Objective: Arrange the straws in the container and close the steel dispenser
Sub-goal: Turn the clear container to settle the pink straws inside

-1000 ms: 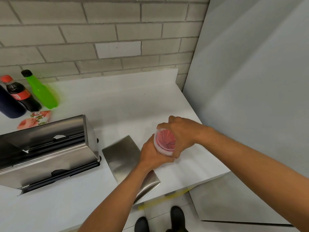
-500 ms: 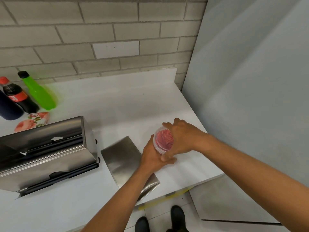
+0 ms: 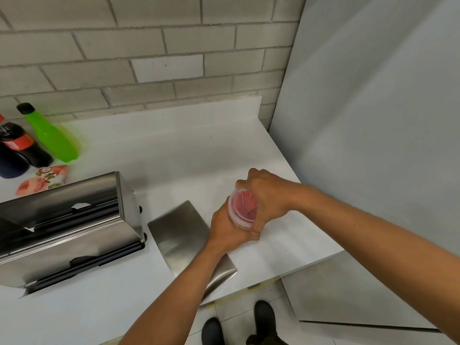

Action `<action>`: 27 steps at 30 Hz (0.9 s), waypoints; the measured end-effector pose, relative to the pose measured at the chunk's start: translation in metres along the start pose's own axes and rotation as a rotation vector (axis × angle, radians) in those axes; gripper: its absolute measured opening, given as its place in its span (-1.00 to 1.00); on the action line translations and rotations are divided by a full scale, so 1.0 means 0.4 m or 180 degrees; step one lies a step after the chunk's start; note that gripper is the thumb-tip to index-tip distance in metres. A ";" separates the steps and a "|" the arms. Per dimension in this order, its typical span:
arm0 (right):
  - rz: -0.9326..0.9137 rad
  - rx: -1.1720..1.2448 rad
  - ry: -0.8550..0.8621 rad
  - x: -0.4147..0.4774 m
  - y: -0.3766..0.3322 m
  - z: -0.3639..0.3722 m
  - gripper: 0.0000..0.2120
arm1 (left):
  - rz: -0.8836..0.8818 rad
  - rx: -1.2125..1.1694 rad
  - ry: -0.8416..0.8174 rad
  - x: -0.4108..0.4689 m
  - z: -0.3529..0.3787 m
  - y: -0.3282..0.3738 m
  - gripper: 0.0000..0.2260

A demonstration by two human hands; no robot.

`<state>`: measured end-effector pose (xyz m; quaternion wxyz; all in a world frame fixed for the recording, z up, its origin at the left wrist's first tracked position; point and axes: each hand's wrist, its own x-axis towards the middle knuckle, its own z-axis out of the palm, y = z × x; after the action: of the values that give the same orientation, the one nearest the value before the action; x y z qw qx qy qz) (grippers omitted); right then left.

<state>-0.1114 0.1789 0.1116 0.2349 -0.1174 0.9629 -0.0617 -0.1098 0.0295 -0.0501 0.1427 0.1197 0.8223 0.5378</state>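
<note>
- Head view, nearest: two dark shoes [image 3: 265,317] on the tiled floor below the worktop [image 3: 174,150] edge.
- Loose steel lid panel [image 3: 179,232] lies flat at the near edge, partly under the left forearm.
- Left hand [image 3: 225,227] fingers wrapped closed around the side of the clear container [image 3: 235,219], holding it from below-left.
- Right hand [image 3: 267,195] fingers curled over the container rim from the right, gripping it.
- Pink straws [image 3: 245,204] stand packed inside the container, ends facing the camera.
- Steel dispenser [image 3: 67,225] sits left, open.
- Far left: floral packet [image 3: 41,180], cola bottle [image 3: 21,143], green bottle [image 3: 51,135] near the brick wall [image 3: 149,46].
</note>
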 end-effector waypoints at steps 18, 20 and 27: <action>-0.0157 0.0384 0.0085 -0.002 0.029 0.015 0.20 | -0.0077 -0.0068 -0.0083 0.002 -0.005 0.011 -0.18; -0.0116 0.0398 0.0147 -0.001 0.030 0.025 0.22 | -0.0093 -0.0080 -0.0070 0.003 -0.001 0.008 -0.16; 0.0045 0.0265 0.0264 0.000 0.026 0.041 0.26 | -0.0056 -0.0062 -0.0057 0.007 0.002 -0.001 -0.13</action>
<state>-0.1059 0.1880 0.0953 0.1999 -0.0980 0.9693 -0.1048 -0.1122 0.0312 -0.0511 0.1559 0.1158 0.8167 0.5433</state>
